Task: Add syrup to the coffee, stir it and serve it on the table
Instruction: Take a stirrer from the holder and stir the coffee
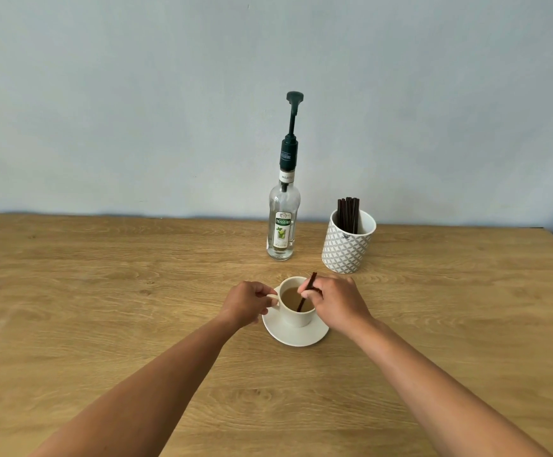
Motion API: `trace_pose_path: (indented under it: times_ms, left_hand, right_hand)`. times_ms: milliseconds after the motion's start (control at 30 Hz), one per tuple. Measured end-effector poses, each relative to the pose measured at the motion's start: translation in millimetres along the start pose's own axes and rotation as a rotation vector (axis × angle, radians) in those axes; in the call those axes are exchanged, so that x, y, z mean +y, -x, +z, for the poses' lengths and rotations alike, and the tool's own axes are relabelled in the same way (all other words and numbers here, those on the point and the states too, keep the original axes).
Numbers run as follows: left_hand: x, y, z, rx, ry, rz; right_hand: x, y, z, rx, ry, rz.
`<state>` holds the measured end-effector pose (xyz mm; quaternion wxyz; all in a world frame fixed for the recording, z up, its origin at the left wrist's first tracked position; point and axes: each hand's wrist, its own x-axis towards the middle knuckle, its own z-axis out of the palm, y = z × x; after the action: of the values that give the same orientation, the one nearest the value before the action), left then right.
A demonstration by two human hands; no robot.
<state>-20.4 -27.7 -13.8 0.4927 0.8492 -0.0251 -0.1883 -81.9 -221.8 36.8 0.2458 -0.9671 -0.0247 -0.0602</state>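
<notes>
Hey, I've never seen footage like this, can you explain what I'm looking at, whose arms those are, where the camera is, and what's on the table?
This is a single picture from a camera worn on a person's head, looking forward and down, so the two bare arms are the wearer's own. On the wooden table a white cup of milky coffee stands on a saucer. The left hand pinches the cup's handle. The right hand holds a dark stir stick dipped into the coffee. Behind stand a syrup bottle with a pump and a patterned holder of spare sticks.
</notes>
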Motion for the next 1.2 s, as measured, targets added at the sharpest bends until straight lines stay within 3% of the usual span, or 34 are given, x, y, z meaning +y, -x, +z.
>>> trace_pose_path:
  times_ms: [133, 400, 733, 1000, 1200]
  left_hand:
    - [0, -1, 0, 0.000, -0.009, -0.005]
    - [1, -1, 1, 0.004, -0.019, -0.004]
    - [2, 0, 0, 0.001, -0.027, 0.008]
    - [1, -2, 1, -0.001, -0.014, 0.002]
    - [1, -2, 0, -0.002, -0.038, 0.017]
  right_hand:
    - [-4, -2, 4, 0.004, -0.045, 0.011]
    - [2, -2, -4, 0.060, 0.206, -0.001]
    - [-6, -3, 4, 0.004, 0.062, -0.013]
    - [2, -6, -6, 0.018, 0.186, 0.033]
    - [-1, -7, 0, -0.010, -0.003, 0.037]
